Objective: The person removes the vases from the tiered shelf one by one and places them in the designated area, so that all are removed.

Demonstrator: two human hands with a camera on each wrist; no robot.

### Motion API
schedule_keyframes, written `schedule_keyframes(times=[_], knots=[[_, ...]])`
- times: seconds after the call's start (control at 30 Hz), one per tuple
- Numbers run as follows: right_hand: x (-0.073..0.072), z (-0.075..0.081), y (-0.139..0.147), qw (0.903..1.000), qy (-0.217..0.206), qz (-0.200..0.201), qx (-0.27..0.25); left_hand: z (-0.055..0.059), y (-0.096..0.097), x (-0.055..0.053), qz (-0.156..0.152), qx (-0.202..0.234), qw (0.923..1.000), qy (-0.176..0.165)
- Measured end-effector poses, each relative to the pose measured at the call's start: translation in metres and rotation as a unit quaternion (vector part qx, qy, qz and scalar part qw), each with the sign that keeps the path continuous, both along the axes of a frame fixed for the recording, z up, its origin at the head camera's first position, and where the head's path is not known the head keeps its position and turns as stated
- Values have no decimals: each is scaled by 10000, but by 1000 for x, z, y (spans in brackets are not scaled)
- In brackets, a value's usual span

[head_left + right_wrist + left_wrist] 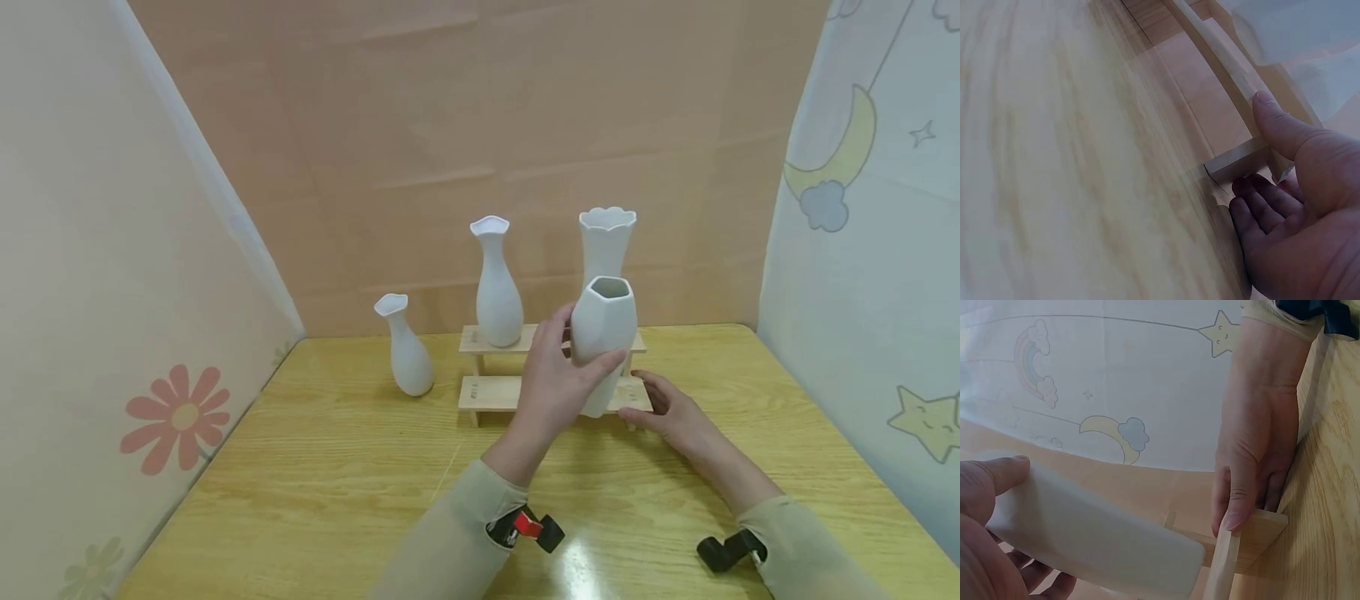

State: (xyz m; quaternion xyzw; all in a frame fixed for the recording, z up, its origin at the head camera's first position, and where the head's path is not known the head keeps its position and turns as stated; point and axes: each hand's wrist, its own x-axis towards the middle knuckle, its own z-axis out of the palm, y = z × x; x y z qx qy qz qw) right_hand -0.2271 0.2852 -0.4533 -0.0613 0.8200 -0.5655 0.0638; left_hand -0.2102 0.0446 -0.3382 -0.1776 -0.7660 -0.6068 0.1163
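My left hand (551,383) grips a white faceted vase (604,321) with a pentagonal mouth, thumb on the near side and fingers round the far side. The vase is held upright, slightly tilted, over the right part of the two-tier wooden stand (489,392). At the right end of its lower board, my right hand (675,417) holds the stand. In the left wrist view, the right thumb presses the board's front edge. Its fingers curl by the stand's leg (1235,159) in the right wrist view.
A slender white vase (498,300) stands on the upper tier's left. Behind the held vase rises a white vase with a scalloped rim (606,242), its lower part hidden. Another slender vase (411,358) stands on the wooden table (337,467), left of the stand. Printed cloth walls flank the table.
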Motion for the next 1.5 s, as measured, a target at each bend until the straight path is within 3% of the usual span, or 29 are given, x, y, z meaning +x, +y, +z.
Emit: schedule_keyframes(times=[0.17, 0.33, 0.6, 0.83, 1.27, 1.5], knots=[[-3, -2, 0, 10000, -39, 31, -11, 5, -13, 6, -87, -91, 9997, 192], [-4, -1, 0, 9999, 5, 80, -96, 6, -31, 10, -181, -89, 9997, 157], [-2, 4, -2, 9999, 132, 83, 22, 7, -65, 13, 56, -250, 9994, 220], [-1, 5, -1, 9999, 85, 58, 14, 5, -98, 19, 9, -154, 9996, 233], [0, 4, 0, 9999, 103, 121, -1, 1, -151, 34, 486, -383, 9981, 65], [1, 2, 1, 9999, 112, 118, 2, -1, -181, 41, 797, -580, 9949, -208]])
